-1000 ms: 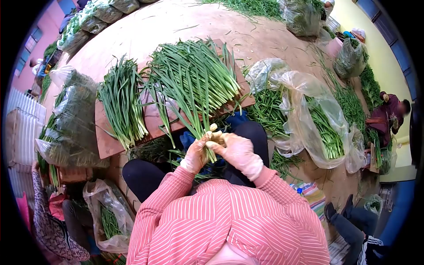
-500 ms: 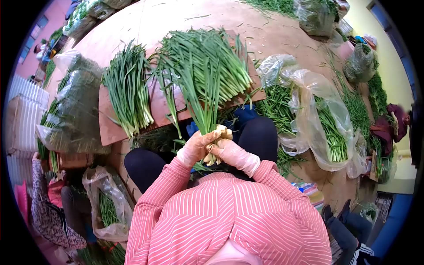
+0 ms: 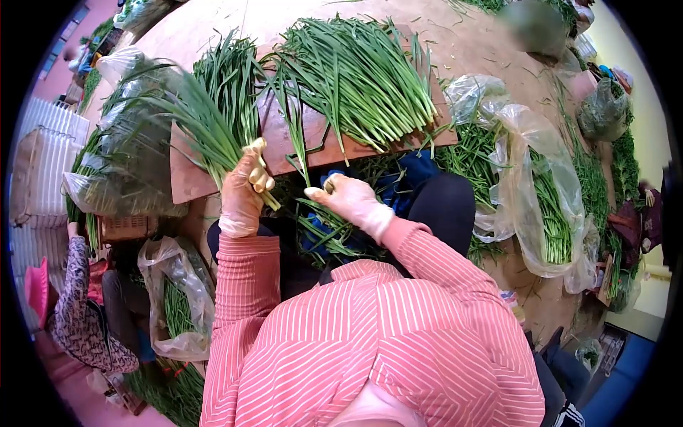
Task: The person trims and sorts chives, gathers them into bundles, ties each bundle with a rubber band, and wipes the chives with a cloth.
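My left hand (image 3: 244, 188), in a thin pale glove, is closed around a bunch of garlic chives (image 3: 206, 128). The green leaves fan out up and left over the board, and the pale stem ends poke out below my fingers. My gloved right hand (image 3: 350, 201) holds nothing that I can see; its fingers are half curled, with the thumb apart from the index finger. Beside that thumb is the end of a few loose chives (image 3: 295, 128) hanging over the board's near edge. A large pile of chives (image 3: 377, 85) and a smaller pile (image 3: 231, 78) lie on the brown board (image 3: 193, 174).
Plastic bags of greens stand left (image 3: 135, 156) and right (image 3: 551, 185) of the board. Cut scraps (image 3: 327, 228) lie between my knees. A person in a patterned sleeve (image 3: 75, 285) sits at the lower left. Another bag (image 3: 178, 306) lies near that person.
My hands were together on the chives in front of me. Now the left hand has carried the bunch leftward, and the right hand has come off it. The view has shifted slightly.
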Available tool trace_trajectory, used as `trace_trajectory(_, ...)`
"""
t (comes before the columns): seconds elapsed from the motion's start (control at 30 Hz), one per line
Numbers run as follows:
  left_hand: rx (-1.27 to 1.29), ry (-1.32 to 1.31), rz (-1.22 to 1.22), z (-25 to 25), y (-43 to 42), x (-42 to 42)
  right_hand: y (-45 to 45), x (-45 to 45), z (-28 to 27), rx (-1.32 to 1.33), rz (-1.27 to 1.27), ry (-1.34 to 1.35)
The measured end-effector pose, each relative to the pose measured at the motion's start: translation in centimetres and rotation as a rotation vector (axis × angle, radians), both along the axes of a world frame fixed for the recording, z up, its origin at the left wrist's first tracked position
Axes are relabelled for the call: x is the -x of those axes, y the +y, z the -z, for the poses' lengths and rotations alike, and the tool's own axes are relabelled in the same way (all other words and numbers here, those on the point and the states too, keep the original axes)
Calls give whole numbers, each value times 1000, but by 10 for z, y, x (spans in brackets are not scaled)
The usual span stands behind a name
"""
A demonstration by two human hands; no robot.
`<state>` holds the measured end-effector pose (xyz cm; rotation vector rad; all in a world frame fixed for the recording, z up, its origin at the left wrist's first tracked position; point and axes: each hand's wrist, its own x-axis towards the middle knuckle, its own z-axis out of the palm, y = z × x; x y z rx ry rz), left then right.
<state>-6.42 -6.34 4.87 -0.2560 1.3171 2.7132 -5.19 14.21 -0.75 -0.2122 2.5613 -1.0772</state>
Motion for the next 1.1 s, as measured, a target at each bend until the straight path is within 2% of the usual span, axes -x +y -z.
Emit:
trace_trajectory(0.07, 177, -186, -11, 4, 10, -5, -18, 18, -2, -79, -59, -160)
trace_trajectory(0.1, 272, -257, 25, 3, 15, -6, -24, 22, 4, 9, -44, -162)
trace_trajectory(0.13, 179, -240, 12, 18, 13, -7, -30, 22, 28, 139, -3, -62)
trace_trajectory(0.17, 194, -257, -6, 22, 17, -8, -32, 18, 24, 281, 66, -135)
trace_trajectory(0.2, 219, -289, 15, 25, 23, -4, -30, 14, 21, 300, 54, -84)
trace_trajectory(0.23, 246, -296, 100, 31, 21, -2, -32, 10, 17, 98, 65, 145)
trace_trajectory(0.27, 474, -158, 154, 38, 23, -6, -31, 4, 14, 140, 87, 223)
trace_trajectory(0.3, 294, -324, 102, 43, 26, -2, -30, 0, 11, 85, 63, 298)
trace_trajectory(0.33, 303, -284, 117, 46, 27, -2, -30, -3, 12, 45, 37, 364)
trace_trajectory(0.43, 366, -281, 108, 43, 51, -1, -29, -14, -2, -309, -5, 519)
trace_trajectory(0.5, 322, -230, 91, 50, 56, -1, -25, -16, -1, -375, -19, 608)
trace_trajectory(0.57, 288, -217, 63, 45, 68, -1, -16, -20, -9, -471, 21, 821)
trace_trajectory(0.6, 234, -224, 72, 46, 68, -1, -13, -19, -6, -436, 78, 916)
trace_trajectory(0.63, 451, -59, 141, 52, 63, -3, -9, -20, -8, -373, 68, 920)
trace_trajectory(0.67, 417, -62, 71, 56, 74, -2, -3, -21, -11, -299, 52, 922)
trace_trajectory(0.7, 171, -288, 81, 38, 80, 1, 3, -23, -18, -275, 47, 920)
trace_trajectory(0.73, 247, -270, 154, 48, 66, 3, 9, -26, -23, -241, 34, 914)
trace_trajectory(0.77, 192, -249, 206, 57, 57, 8, 16, -28, -23, -286, 21, 833)
trace_trajectory(0.8, 208, -234, 124, 47, 63, 7, 24, -30, -20, -334, 4, 752)
trace_trajectory(0.87, 129, -250, 39, 36, 58, 8, 48, -40, -17, -257, 13, 382)
trace_trajectory(0.93, 53, -239, 80, 33, 49, 8, 69, -42, -12, -301, -33, 199)
trace_trajectory(1.0, -129, -189, 209, 36, 47, 5, 71, -25, -20, -192, -111, 129)
trace_trajectory(1.03, -184, -170, 255, 37, 50, 2, 65, -17, -21, 30, -47, 108)
trace_trajectory(1.1, -226, -111, 362, 39, 58, -2, 49, -3, -24, 471, 18, -355)
